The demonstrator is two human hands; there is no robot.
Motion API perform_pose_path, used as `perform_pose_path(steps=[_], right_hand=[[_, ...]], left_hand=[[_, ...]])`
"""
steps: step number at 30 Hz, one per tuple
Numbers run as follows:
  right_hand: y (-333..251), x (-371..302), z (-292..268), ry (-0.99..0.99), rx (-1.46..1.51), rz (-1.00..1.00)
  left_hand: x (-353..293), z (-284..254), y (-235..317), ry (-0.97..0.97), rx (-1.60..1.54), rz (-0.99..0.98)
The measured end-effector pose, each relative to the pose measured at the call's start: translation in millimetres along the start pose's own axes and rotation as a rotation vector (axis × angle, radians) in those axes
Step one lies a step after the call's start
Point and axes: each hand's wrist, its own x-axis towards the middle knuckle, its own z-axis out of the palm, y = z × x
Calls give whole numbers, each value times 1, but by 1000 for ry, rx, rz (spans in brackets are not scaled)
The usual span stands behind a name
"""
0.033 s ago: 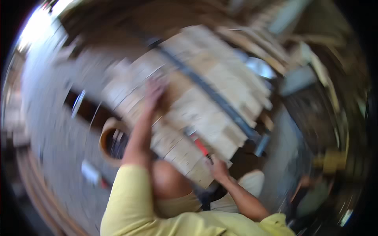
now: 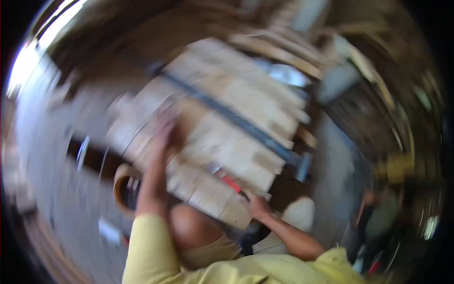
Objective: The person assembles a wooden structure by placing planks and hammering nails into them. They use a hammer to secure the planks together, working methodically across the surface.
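A wide panel of pale wooden pieces [image 2: 222, 128] lies in front of me at a slant, blurred by motion. A long dark metal bar [image 2: 227, 112] crosses it from upper left to lower right. Fingers stretched out, my left hand [image 2: 166, 120] rests on the panel's left part with nothing visible in it. My right hand [image 2: 257, 207] is closed round the black grip of a red-handled hammer [image 2: 230, 182]. The hammer's silvery head is over the panel's near part; blur hides whether it touches the wood.
A roll of brown tape [image 2: 120, 191] is left of my left forearm, with a white bottle-like object [image 2: 109, 231] nearer me. Wooden boards [image 2: 279, 52] are piled at the back. A dark box-like object [image 2: 362, 111] stands at the right. My bent knee [image 2: 194, 225] borders the panel.
The whole view has swung, so the panel, bar and both hands appear farther left. Relative to the panel, my hands and the hammer stay in nearly the same places.
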Motion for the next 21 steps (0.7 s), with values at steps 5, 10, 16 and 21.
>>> perform_pose_path(steps=[5, 10, 16, 21], right_hand=[[97, -20, 19, 362, 25, -13], [139, -17, 36, 711, 178, 76], [123, 3, 59, 417, 526, 174], [127, 14, 71, 529, 548, 180]], left_hand=[[-18, 17, -29, -96, 166, 69], [-21, 28, -37, -150, 259, 14], [-14, 11, -34, -290, 334, -5], [-11, 11, -40, -347, 274, -130]])
